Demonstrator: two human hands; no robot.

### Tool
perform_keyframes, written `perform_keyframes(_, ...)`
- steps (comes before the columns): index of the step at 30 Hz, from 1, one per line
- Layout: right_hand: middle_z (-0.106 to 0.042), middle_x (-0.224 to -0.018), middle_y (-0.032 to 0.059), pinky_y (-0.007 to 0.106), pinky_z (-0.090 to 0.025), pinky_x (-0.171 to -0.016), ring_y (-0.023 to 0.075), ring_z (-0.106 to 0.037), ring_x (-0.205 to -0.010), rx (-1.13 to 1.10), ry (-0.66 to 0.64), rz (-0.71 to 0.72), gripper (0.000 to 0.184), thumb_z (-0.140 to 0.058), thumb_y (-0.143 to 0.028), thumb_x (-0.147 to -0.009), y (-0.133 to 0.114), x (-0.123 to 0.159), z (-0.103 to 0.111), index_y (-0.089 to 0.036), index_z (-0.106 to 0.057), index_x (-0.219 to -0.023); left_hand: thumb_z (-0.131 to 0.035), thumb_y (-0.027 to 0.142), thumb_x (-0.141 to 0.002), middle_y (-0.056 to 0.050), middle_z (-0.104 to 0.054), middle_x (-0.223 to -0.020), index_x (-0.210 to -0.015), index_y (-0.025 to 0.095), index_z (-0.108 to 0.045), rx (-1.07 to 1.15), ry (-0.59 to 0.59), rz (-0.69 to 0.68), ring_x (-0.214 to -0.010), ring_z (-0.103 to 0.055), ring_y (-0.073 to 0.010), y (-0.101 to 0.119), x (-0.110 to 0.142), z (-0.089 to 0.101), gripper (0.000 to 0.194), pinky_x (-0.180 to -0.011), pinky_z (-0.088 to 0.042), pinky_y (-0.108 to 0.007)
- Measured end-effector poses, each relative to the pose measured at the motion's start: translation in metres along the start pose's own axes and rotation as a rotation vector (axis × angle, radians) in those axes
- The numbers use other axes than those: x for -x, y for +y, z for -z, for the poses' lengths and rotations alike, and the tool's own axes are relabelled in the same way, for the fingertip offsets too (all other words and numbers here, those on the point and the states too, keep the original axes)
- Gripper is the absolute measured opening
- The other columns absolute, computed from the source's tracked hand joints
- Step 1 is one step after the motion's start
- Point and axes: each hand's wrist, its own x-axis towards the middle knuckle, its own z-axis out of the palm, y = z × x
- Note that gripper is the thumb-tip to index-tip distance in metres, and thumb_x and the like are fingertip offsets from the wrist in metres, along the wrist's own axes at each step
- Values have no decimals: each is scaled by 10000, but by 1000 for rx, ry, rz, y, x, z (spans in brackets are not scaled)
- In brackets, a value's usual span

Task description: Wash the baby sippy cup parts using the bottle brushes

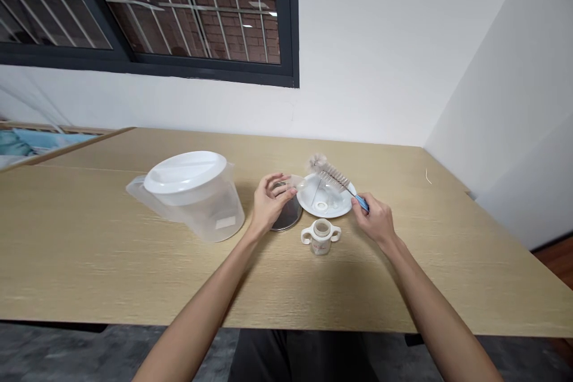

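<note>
Clock centred on the bottle (321, 237), 12 directly away from the wearer.

Bottle: nearest item, upright on the table (335, 292), one handle at 3, one at 9, mouth uncovered. Judged light and stiff; either handle should give a sure hold, while the body may slip if wet. Print on the front too small to read.

Right hand (375, 218), at 2: fingers wrapped round the blue handle of the brush (333, 176), bristles slanting toward 10 above the bowl (342, 208). Brush judged light, springy along the wire, soft at the bristles; handle is the place to grip.

Left hand (268, 200), at 10: fingers curved, thumb and fingertips seemingly pinching a clear cap (296, 182). Exact contact hard to make out, cap being see-through. Probably thin and light; best taken by its rim.

Bowl, at 12, just beyond the bottle: holds a white ring (321, 206) and clear pieces whose outlines merge.

Pot (290, 215), at 10: partly hidden behind the left hand; contents not visible.

Pitcher (210, 209), near 9, lidded.

Farther, at 2: white string (428, 176).

Farthest, toward 11: barred window (192, 12), cut off by the frame.
</note>
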Motion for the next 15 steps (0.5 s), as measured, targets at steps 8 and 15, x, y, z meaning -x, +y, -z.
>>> perform_keyframes(8, -581, -610, -16, 229, -358, -568, 104, -508, -527, -59, 10, 100, 262, -479, -351, -976, -3, 2, -1, -161, -653, -926, -913, 292, -578, -141, -672, -1185, -1165, 167, -552, 106, 56, 197, -1083, -675, -229, 5, 0, 0, 700, -1011, -512, -410)
perform_keyframes(15, -665, -695, 18, 240, -357, -585, 119, -571, -584, -1, -38, 116, 281, -467, -368, -984, -1, 2, -4, -174, -669, -955, -905, 267, -610, -75, -742, -1005, -1171, 182, -553, 289, 36, 300, -883, -722, -162, 7, -2, 1, 668, -956, -542, -354)
